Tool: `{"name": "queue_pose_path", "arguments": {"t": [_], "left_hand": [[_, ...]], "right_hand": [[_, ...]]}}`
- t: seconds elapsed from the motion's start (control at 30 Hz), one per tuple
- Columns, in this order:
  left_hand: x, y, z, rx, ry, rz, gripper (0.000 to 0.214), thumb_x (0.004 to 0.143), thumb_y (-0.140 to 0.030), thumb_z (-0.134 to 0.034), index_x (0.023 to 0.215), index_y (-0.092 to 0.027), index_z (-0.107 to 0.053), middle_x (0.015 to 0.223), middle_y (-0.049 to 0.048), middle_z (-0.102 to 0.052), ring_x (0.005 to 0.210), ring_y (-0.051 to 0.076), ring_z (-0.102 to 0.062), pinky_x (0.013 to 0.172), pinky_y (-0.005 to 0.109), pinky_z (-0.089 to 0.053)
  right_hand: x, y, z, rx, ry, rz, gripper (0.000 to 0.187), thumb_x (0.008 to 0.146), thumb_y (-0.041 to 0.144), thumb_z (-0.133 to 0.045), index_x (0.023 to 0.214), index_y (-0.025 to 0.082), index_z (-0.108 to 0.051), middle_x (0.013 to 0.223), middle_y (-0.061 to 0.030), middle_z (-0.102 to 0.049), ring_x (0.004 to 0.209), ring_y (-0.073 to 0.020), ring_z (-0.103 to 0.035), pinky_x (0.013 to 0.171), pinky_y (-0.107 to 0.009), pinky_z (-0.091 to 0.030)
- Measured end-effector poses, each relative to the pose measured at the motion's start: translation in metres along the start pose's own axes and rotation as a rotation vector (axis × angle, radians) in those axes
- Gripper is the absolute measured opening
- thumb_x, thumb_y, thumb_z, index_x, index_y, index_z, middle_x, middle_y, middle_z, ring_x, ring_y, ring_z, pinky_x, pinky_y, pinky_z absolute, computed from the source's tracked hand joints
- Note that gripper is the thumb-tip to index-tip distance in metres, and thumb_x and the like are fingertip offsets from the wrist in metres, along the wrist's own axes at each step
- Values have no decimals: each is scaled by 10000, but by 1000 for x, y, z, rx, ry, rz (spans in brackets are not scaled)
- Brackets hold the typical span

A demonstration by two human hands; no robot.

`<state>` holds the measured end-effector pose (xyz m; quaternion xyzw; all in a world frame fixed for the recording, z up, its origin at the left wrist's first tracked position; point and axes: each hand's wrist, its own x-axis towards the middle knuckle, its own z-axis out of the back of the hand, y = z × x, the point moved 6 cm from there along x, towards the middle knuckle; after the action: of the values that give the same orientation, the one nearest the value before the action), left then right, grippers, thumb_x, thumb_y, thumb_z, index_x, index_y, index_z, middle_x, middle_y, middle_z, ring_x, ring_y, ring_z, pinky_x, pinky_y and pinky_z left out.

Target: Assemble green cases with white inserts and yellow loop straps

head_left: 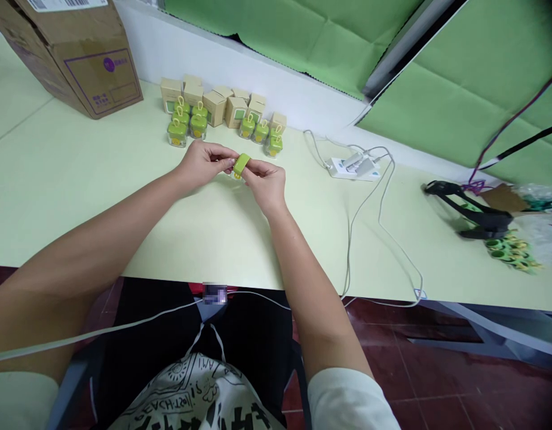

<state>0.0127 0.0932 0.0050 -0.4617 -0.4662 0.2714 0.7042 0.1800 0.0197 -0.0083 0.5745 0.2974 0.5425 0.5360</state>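
Note:
Above the table, both my hands meet at a small clear jar with a green lid. My right hand grips it from the right, fingers and thumb at the lid. From the left, my left hand pinches at the jar's side with thumb and fingertips. Part of the jar's clear body is hidden by my fingers. Just beyond my hands stand similar green-lidded jars with loops on top, one group on the left and another on the right.
Several small cardboard boxes line the wall behind the jars. A large carton stands at the back left. On the right are a power strip with trailing white cables, a black stand-like object and a pile of green pieces.

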Motion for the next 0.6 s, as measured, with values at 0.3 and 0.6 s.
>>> {"name": "queue_pose_path", "arguments": {"t": [0.3,0.6], "left_hand": [[-1,6,-2,-33,-2,76,145,859,-190,-872,995,-141,-881,924,63,-852,809,144,-769,860,291,-661],[-5,9,-6,-37,-8,57,192,924,-296,-868,1023,-133,-887,959,83,-858,822,150,-766,864,306,-667]], "right_hand": [[1,4,4,-92,-54,61,494,816,652,-886,1010,199,-896,992,-66,-887,860,-195,-793,871,-369,-668],[1,3,2,-90,-69,89,441,845,619,-856,941,188,-843,914,-59,-850,812,-177,-757,825,-351,-646]]}}
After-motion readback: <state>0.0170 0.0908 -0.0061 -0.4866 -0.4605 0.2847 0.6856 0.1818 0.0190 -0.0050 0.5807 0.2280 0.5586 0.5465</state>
